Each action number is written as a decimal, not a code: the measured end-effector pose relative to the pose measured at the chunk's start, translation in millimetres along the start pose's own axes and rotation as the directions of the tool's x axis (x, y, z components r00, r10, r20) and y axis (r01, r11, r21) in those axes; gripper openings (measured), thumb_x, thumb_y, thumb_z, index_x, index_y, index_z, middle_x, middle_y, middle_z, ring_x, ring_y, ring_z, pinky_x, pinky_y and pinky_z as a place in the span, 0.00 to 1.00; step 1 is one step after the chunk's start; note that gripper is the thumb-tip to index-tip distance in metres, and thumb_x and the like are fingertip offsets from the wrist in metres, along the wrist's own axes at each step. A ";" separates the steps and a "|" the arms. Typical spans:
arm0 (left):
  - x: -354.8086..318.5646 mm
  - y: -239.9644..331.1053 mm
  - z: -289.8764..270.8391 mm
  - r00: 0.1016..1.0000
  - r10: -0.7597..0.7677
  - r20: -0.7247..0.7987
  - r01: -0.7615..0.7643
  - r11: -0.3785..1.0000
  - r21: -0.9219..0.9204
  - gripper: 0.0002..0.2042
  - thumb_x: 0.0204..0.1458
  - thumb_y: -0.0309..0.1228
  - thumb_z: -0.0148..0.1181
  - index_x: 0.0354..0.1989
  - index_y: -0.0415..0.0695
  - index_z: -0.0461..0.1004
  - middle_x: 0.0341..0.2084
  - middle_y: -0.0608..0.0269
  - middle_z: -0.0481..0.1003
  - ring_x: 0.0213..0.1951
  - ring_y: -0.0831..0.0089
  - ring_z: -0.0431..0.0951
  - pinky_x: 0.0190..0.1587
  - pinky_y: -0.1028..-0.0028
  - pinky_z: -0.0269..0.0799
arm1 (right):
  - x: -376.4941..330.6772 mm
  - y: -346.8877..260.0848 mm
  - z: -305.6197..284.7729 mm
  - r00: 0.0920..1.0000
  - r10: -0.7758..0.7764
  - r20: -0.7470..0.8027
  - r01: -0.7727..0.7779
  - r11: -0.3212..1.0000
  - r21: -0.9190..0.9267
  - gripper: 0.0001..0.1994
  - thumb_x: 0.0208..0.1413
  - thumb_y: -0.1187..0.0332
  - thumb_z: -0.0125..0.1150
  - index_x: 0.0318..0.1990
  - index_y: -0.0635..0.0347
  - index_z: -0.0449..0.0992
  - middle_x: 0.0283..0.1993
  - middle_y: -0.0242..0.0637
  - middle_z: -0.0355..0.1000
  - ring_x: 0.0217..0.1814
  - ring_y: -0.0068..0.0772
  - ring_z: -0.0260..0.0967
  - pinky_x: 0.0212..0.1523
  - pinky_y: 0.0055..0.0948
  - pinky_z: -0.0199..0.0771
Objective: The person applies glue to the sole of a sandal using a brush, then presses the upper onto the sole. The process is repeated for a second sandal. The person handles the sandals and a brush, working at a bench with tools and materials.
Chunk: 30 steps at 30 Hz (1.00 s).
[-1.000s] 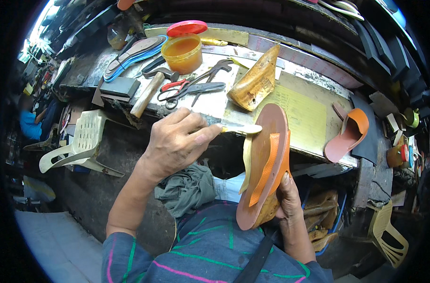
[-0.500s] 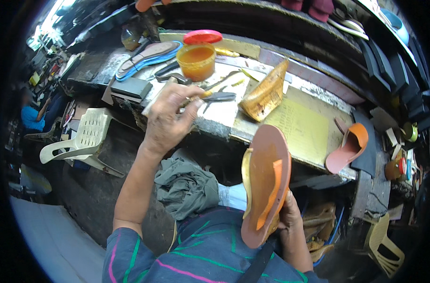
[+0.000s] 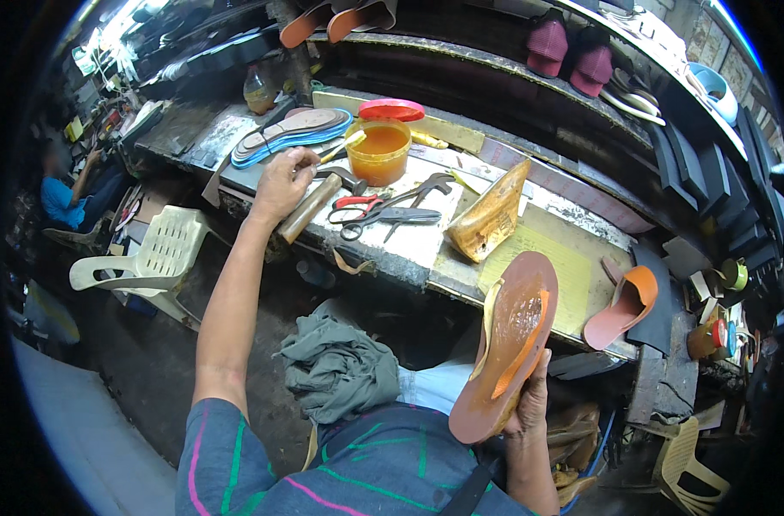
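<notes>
Left hand [image 3: 282,179] pinches the brush [image 3: 340,148] beside the glue tub [image 3: 378,151]; right hand [image 3: 529,402] grips the sole [image 3: 508,344]. Load lightly, avoiding drips.

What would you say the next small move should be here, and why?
Probably dipping the brush into the orange tub of glue: the left hand holds it at the tub's rim, while the right hand holds the sandal sole up, its face glistening only in patches.
</notes>
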<state>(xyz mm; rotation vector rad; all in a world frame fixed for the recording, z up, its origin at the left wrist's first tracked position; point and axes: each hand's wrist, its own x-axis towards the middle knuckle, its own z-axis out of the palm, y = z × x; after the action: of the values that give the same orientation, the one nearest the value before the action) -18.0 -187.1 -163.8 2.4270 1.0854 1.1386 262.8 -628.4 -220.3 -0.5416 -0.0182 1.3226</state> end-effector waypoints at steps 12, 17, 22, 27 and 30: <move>-190.5 186.2 19.8 0.632 0.045 0.774 0.656 0.501 -0.565 0.37 0.57 0.44 0.76 0.70 0.38 0.70 0.53 0.52 0.82 0.56 0.63 0.82 0.62 0.61 0.78 | 53.1 1.2 62.5 0.933 -0.359 0.023 0.357 0.915 -0.187 0.30 0.70 0.51 0.66 0.71 0.56 0.66 0.66 0.36 0.73 0.68 0.35 0.72 0.71 0.44 0.74; -203.9 213.8 50.9 0.686 0.040 0.726 0.725 0.041 -0.687 0.47 0.57 0.45 0.76 0.78 0.37 0.56 0.57 0.49 0.75 0.50 0.63 0.83 0.52 0.64 0.82 | 68.5 12.3 89.9 0.920 -0.378 0.099 0.391 0.897 -0.208 0.28 0.71 0.53 0.65 0.70 0.56 0.66 0.64 0.35 0.73 0.67 0.33 0.73 0.70 0.42 0.75; -178.2 240.0 55.5 0.751 -0.105 0.652 0.651 -0.050 -0.758 0.45 0.56 0.41 0.77 0.76 0.37 0.57 0.53 0.52 0.76 0.42 0.68 0.84 0.41 0.69 0.83 | 72.0 16.9 110.4 0.914 -0.349 0.204 0.395 0.879 -0.267 0.29 0.72 0.53 0.64 0.72 0.56 0.63 0.63 0.37 0.72 0.63 0.34 0.74 0.63 0.41 0.80; -165.1 251.5 52.7 0.809 -0.110 0.578 0.568 -0.110 -0.816 0.46 0.54 0.40 0.79 0.77 0.39 0.57 0.49 0.56 0.77 0.37 0.72 0.83 0.35 0.74 0.83 | 69.4 15.1 120.4 0.929 -0.303 0.211 0.357 0.882 -0.307 0.30 0.71 0.56 0.67 0.72 0.57 0.63 0.62 0.38 0.72 0.61 0.34 0.75 0.59 0.39 0.82; -164.3 251.6 45.3 0.808 -0.099 0.580 0.573 -0.093 -0.814 0.47 0.54 0.39 0.79 0.78 0.39 0.56 0.50 0.55 0.77 0.36 0.73 0.83 0.35 0.74 0.83 | 68.8 15.3 124.6 0.914 -0.337 0.226 0.396 0.863 -0.313 0.30 0.70 0.58 0.67 0.72 0.57 0.63 0.62 0.38 0.72 0.62 0.33 0.74 0.62 0.39 0.80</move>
<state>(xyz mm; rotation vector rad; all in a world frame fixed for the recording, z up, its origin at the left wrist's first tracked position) 78.6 -475.1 -160.2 0.9086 0.3518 0.7186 227.9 -517.4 -136.8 -0.6931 -0.4855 0.9837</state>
